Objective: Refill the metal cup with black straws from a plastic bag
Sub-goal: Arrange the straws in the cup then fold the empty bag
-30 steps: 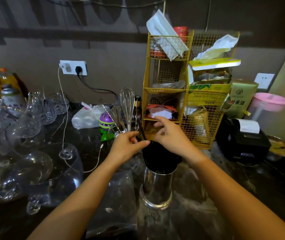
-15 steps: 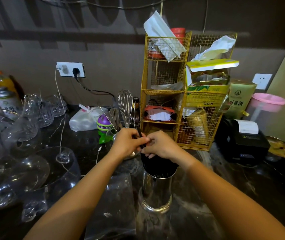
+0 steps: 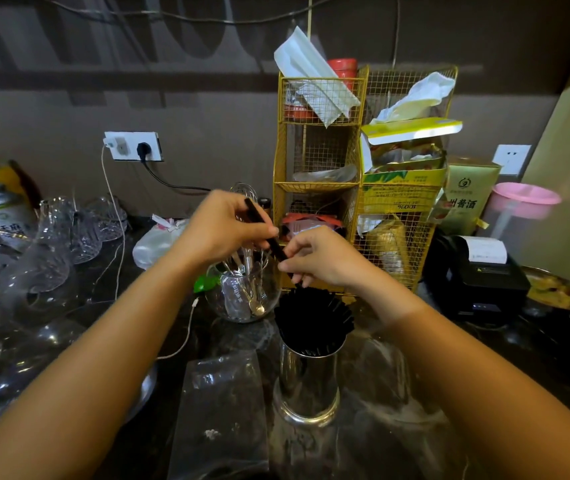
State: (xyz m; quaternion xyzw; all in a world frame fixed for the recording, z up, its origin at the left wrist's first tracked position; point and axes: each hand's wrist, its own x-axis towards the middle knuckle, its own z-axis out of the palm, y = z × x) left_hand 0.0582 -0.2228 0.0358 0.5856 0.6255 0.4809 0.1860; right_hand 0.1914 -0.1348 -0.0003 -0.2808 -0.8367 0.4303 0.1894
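Observation:
A shiny metal cup (image 3: pixel 307 382) stands on the dark counter, packed with a fanned bunch of black straws (image 3: pixel 313 320). Above it I hold one single black straw (image 3: pixel 265 233) tilted, its lower end pointing down at the bunch. My left hand (image 3: pixel 222 226) pinches the straw's upper part. My right hand (image 3: pixel 321 256) pinches its lower part just above the cup. A clear plastic bag (image 3: pixel 221 410) lies flat on the counter left of the cup.
A glass bowl with a whisk and spoons (image 3: pixel 243 292) stands just behind the cup. A yellow wire rack (image 3: pixel 356 188) rises at the back. Many glasses (image 3: pixel 34 268) crowd the left side. A black receipt printer (image 3: pixel 477 271) sits at the right.
Both hands have risen from the top of the bunch, lifting one straw clear of the others and holding it tilted between them.

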